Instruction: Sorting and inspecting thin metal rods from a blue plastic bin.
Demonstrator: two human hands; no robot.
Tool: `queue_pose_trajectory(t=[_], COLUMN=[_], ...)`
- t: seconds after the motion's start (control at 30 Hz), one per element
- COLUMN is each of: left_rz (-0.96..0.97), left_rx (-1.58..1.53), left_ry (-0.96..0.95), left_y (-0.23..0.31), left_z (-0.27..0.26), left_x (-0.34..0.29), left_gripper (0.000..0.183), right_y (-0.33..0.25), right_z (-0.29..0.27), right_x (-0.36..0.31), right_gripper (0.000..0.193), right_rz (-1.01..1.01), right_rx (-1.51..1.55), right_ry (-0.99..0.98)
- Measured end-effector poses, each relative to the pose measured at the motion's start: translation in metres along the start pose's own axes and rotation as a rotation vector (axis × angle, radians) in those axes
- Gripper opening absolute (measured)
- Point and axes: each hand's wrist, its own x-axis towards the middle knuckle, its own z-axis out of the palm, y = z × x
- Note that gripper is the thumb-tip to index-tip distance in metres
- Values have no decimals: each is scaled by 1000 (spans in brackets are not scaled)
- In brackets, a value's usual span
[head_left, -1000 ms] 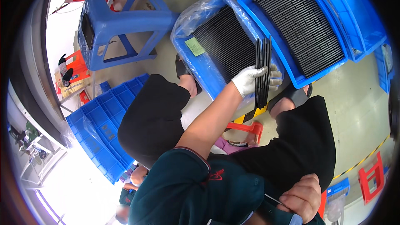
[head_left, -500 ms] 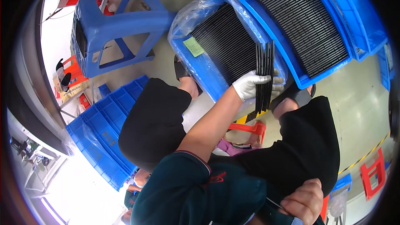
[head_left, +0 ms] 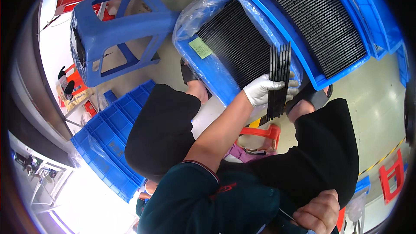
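Observation:
My left hand, in a white glove, is closed round a bundle of thin black strips. The strips stand roughly upright in the view, their upper ends a little fanned apart. The bundle is over the near right corner of a blue bin lined with clear plastic. Rows of similar black strips fill that bin, and a pale green paper label lies at its left side. My bare right hand is curled up at the lower right, against my dark clothing; whatever is inside its fingers is hidden.
Another blue bin packed with black strips stands at the far right. A blue stool is on the left, with ribbed blue crates below it. Between my legs is a red stool. A red piece stands at the right edge.
The strips in my left hand have moved slightly right, and their upper ends are spread a bit more. My right hand stays curled. The whole view has shifted a little.

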Motion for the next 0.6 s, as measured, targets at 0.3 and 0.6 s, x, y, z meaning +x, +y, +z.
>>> queue_pose_trajectory(t=[0.3, 0.6], left_rz=[13, 25], left_rx=[26, 43], left_ry=[86, 94], left_y=[1, 3], left_z=[3, 2], left_x=[-5, -6], left_gripper=[51, 48], right_y=[-2, 1], right_z=[4, 1], right_x=[3, 1], right_gripper=[20, 20], right_rz=[13, -3], right_rx=[-13, 13], right_ry=[35, -11])
